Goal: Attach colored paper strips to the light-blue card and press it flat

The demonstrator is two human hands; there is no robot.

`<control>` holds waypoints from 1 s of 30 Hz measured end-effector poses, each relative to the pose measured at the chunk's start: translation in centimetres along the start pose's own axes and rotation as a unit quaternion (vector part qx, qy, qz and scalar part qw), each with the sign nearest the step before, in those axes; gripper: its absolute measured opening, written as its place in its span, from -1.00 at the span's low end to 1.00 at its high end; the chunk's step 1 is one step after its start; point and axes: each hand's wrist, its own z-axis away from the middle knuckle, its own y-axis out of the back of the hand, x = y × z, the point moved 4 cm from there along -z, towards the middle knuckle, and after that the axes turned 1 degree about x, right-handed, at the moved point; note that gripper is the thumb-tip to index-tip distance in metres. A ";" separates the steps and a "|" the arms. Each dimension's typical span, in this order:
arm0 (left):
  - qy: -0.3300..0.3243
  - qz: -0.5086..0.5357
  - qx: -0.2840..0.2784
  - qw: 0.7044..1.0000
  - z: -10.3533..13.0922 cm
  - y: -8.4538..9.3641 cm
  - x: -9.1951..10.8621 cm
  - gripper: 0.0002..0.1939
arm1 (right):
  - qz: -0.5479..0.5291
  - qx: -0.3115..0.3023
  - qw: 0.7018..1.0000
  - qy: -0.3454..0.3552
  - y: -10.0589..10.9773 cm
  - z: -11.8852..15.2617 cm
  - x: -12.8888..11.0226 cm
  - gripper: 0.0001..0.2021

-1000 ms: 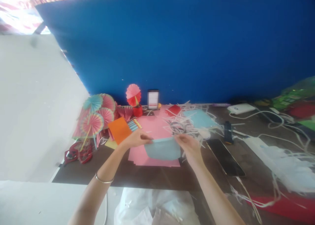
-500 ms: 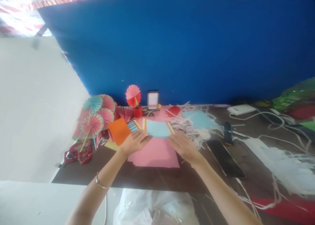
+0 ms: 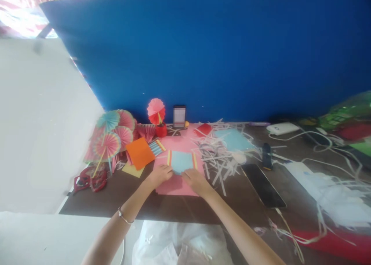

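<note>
A light blue sheet of paper (image 3: 182, 160), edged with yellow and orange stripes on its left and right sides, lies on a stack of pink paper (image 3: 178, 187). My left hand (image 3: 161, 174) has its fingers closed at the sheet's near left corner. At the near right corner, the fingers of my right hand (image 3: 197, 180) are bent over the same edge. My fingers cover most of that near edge, so any fold there is hidden. Left of the sheet lie an orange square of paper (image 3: 140, 153) and a pleated blue strip (image 3: 157, 147) with striped ends.
Pleated paper fans (image 3: 107, 145) stand at the left, near red-framed glasses (image 3: 90, 178). White paper strips (image 3: 222, 166) lie heaped to the right. Farther right are a black phone (image 3: 264, 186) on a cable and a white power bank (image 3: 282, 128). A blue panel (image 3: 203, 56) rises behind.
Both hands have come down toward me and closer together. The blue sheet now lies lower on the pink stack, and my right hand has moved left, away from the white strips.
</note>
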 end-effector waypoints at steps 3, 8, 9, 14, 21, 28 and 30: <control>0.001 0.011 -0.001 1.000 0.1 0.4 -0.1 -0.89 | -0.022 -0.018 1.000 -0.012 -0.6 -0.4 -0.2 -0.76; 0.047 0.108 0.008 0.993 0.7 0.8 -1.0 -0.80 | -0.070 -0.035 0.996 -0.043 -0.9 -0.4 0.3 -0.77; 0.066 0.154 0.015 0.986 0.8 0.7 -1.4 -0.79 | -0.081 -0.038 0.994 -0.054 -0.8 -0.4 0.6 -0.77; 0.160 0.327 0.028 0.931 0.9 0.2 -3.0 -0.80 | -0.129 -0.058 0.982 -0.127 0.4 -0.3 2.1 -0.76; 0.267 0.368 -0.066 0.888 -0.2 0.7 -4.4 -0.77 | -0.165 -0.127 0.955 -0.212 1.3 -0.7 3.7 -0.77; 0.306 0.354 -0.111 0.877 -1.8 1.0 -5.7 -0.84 | -0.169 -0.200 0.925 -0.275 1.5 -2.1 5.1 -0.79; 0.304 0.355 -0.114 0.877 -2.2 1.3 -5.7 -0.83 | -0.166 -0.214 0.923 -0.274 1.5 -2.5 5.3 -0.79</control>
